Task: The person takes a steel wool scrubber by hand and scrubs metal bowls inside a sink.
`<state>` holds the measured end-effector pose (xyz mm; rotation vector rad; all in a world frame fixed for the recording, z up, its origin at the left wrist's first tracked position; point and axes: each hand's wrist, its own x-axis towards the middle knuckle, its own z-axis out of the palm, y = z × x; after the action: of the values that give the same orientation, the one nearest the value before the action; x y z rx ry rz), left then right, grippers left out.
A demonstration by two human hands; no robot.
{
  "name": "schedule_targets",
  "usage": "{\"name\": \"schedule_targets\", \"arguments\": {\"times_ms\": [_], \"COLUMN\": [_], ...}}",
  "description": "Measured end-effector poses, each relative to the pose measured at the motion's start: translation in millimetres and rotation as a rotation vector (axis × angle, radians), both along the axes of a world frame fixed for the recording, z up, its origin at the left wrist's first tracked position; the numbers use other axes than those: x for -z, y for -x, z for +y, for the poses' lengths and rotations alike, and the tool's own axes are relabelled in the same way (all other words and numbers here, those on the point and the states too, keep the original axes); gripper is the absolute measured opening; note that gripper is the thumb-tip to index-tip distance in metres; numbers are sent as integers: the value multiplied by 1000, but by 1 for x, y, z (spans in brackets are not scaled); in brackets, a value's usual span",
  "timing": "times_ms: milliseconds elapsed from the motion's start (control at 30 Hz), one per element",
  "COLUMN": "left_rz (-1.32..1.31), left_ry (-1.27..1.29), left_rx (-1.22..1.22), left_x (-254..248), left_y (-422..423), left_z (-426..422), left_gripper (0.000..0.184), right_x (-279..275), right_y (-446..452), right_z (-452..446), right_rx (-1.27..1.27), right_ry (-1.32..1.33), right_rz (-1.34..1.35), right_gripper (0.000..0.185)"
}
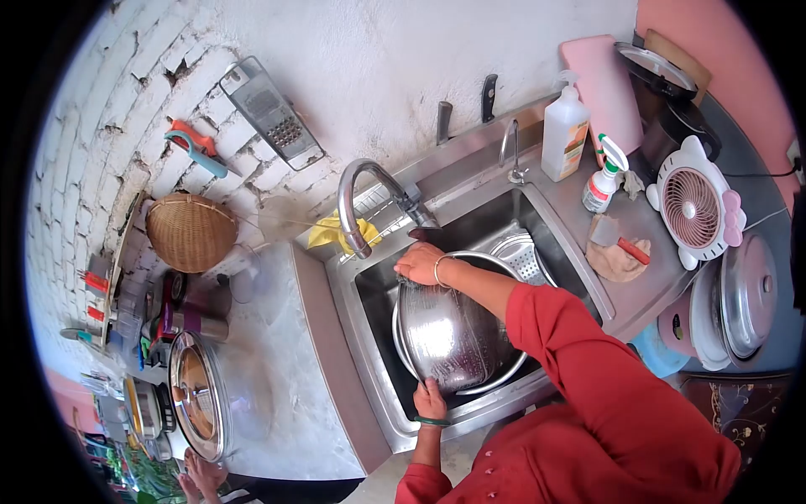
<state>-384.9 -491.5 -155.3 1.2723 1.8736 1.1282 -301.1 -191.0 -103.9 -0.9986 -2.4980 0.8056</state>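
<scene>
Steel bowl (pixel 453 340) sits tipped in the sink (pixel 575 252), lying between the two hands, approx. mid-sink. Its span from hand to hand runs from the tap side back toward the person's body, so the line joining the hands crosses the bowl rather than following the sink's long side. L hand (pixel 431 401) is nearer the body, pinching the near edge, thumb up on the outer wall w/ fingers curled below. R hand (pixel 420 263) is over the far edge, close to the tap (pixel 346 202), fingers bent down onto the metal; can't tell if they're pressed together or grip anything else. Neither hand is clearly nearer the bowl, as both touch it. Containers: a wider basin (pixel 497 382) seems to sit under/around the bowl, tho its inside is mostly hidden. Perforated colander (pixel 527 252) is in the sink too, on the far side of the bowl from the L hand, just beside the basin. On the desk (pixel 285 378) to the L there's a pan w/ glass lid (pixel 195 370), a co-worker's hands (pixel 201 477) near its lower edge. Pump bottle (pixel 565 134) and spray bottle (pixel 603 186) stand R of the sink; wicker basket (pixel 191 233) hangs on the wall.
</scene>
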Motion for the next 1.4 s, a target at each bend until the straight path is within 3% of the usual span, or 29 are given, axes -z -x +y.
{"name": "schedule_targets", "arguments": {"times_ms": [67,100,133,200,233,267,300,367,433,467,500,533,600,633,767,833,900,967,1033,1067,1200,1233,1333,1400], "left_rz": [-118,-235,-235,-466,-587,-753,-684,-591,-517,-346,-357,-192,44,41,101,60,-51,-91,-72,-73,42,34,-2,73], "left_ry": [-76,-150,-148,-216,-261,-367,-296,-405,-252,-124,-120,-98,-107,-107,-103,-102,-100,-125,-12,-3,-188,-278,-218,-137], "left_rx": [-21,-48,-43,-94,-118,-124,-151,-108,-265,-293,-300,-247,-163,-163,-80,-44,-57,-50,11,-48,-150,-167,-191,-177], "left_x": [4,5,2,-16,-20,-19,-22,-36,-20,-14,-16,-20,-22,-18,-8,0,-4,-31,-50,-53,-38,-32,-46,-40], "left_y": [-3,-4,-5,-4,-5,-10,-15,-30,-29,-26,-27,-28,-24,-18,5,13,12,4,0,-7,-22,-24,-36,-27], "left_z": [-5,-2,4,19,28,29,28,33,41,40,39,39,39,39,35,28,30,37,56,62,55,53,53,46], "left_gripper": [33,34,34,30,29,28,40,37,31,31,31,34,40,40,37,32,31,31,38,41,47,48,48,48], "right_x": [-7,-33,-37,-42,-53,-44,-44,-43,-56,-58,-55,-43,-8,-1,88,91,56,26,-17,-57,-66,-65,-61,-66], "right_y": [3,2,5,8,-1,-1,-4,-4,-6,-9,-12,-20,-56,-73,-117,-114,-107,-92,-65,-54,-33,-33,-41,-52], "right_z": [-26,-53,-80,-132,-153,-169,-173,-164,-132,-107,-77,-46,-6,1,16,20,11,1,-32,-54,-123,-136,-140,-108], "right_rx": [-146,-222,-221,-306,-432,-355,-367,-409,-356,-279,-204,-148,51,172,341,381,419,318,161,37,-68,-54,-263,-234], "right_ry": [-325,-370,-421,-416,-440,-468,-468,-409,-413,-349,-288,-246,89,294,418,437,458,316,-29,-148,-475,-462,-447,-371], "right_rz": [148,81,230,264,188,226,195,197,108,57,2,-179,3,42,226,356,171,61,25,-188,20,22,39,24], "right_gripper": [35,31,25,16,15,18,21,17,11,10,11,16,25,27,29,29,29,29,22,16,14,14,15,15]}}
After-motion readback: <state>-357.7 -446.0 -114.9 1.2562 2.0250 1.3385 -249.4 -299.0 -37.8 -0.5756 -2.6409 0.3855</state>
